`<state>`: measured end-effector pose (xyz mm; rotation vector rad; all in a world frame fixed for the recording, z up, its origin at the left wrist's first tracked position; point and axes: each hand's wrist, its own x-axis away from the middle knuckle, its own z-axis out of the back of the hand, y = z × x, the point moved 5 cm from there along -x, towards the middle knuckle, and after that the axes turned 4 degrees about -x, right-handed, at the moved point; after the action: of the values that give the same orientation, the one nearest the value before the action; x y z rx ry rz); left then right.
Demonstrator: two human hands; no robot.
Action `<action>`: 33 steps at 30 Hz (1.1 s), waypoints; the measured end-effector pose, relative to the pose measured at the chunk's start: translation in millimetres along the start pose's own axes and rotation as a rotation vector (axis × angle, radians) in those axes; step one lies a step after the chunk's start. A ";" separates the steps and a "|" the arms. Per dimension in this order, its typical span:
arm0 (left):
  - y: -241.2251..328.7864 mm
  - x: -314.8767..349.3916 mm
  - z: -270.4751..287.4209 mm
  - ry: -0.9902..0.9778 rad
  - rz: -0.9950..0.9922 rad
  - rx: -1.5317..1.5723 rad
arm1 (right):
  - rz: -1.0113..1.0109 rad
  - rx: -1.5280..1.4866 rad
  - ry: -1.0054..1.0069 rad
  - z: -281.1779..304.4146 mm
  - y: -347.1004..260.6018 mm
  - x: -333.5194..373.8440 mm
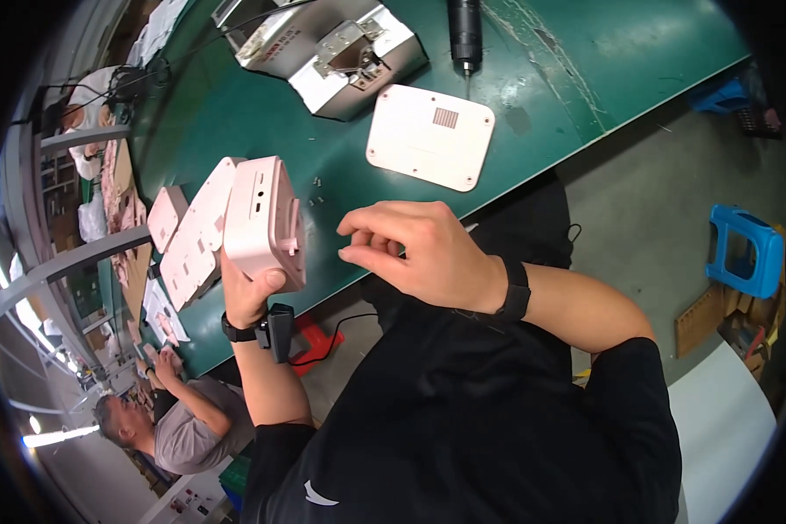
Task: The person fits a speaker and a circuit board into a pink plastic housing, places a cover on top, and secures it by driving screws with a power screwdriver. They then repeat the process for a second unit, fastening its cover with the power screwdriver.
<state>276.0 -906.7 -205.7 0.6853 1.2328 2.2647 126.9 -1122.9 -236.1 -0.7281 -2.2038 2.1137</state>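
Left hand is gripping a pink housing by its lower end, the thumb pressing on the near lower corner while the other fingers are mostly hiding behind it. Right hand is hovering with its fingers loosely curled, thumb tip and forefinger tip standing slightly apart; nothing is showing between them.

The housing is looking like a moulded plastic shell, so it is probably feeling light and stiff, its smooth walls perhaps turning a little slippery under dry fingers. Its rounded outer walls are offering the surest hold. A small projecting tab is sticking out on the side facing the right hand; that part is seeming the most fragile, and a grip there would be risking a bend or a snap.

The housing is standing roughly upright in the left hand, tilting a little, above the green table. It is sitting directly left of the right hand, near its fingertips yet not touching them. Pink panels are lying just beyond it to the left. Small screws are resting to its right, and farther off a pale flat cover is lying near a black screwdriver.
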 end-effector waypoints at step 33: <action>26.0 -11.5 -58.2 0.147 -0.389 -0.703 | -0.386 0.147 0.391 206.3 52.7 -211.3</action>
<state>244.3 -962.7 -213.2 0.0126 0.4852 2.2121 267.8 -1387.7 -239.5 -0.5858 -1.7916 1.7474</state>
